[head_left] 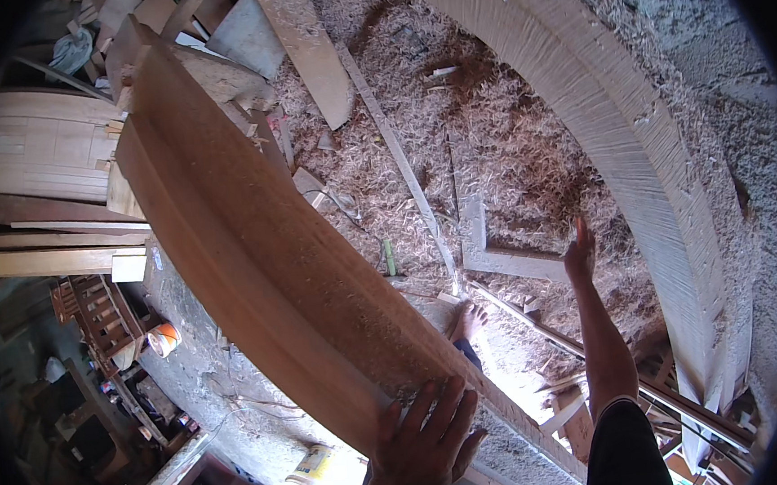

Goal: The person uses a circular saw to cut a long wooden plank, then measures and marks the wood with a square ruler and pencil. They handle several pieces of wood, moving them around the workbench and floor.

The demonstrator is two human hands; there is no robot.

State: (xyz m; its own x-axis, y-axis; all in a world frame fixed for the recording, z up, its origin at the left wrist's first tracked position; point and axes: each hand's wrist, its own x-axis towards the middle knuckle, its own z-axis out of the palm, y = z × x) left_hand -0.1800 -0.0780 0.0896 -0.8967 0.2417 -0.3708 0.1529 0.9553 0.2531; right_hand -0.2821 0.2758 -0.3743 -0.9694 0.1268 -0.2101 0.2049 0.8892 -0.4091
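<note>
A long curved wooden piece (244, 243) with a stepped, grooved profile runs diagonally from the upper left to the bottom centre. My left hand (421, 447) lies on its lower end, fingers apart. My right hand (579, 256) is out to the right above the shaving-strewn floor (533, 124), its fingers curled around a small orange thing too unclear to name. Farther right, a large pale curved timber (626, 154) with ridged marks arcs from top to bottom. A bare foot (470, 318) shows below, between the two timbers.
Boards (302, 41), panels (39, 141) and offcuts lie at the upper left. An L-shaped wooden piece (511, 261) and long strips rest in the shavings. At the lower left are a slatted wooden item (96, 312), a bucket (165, 339) and a pale container (307, 466).
</note>
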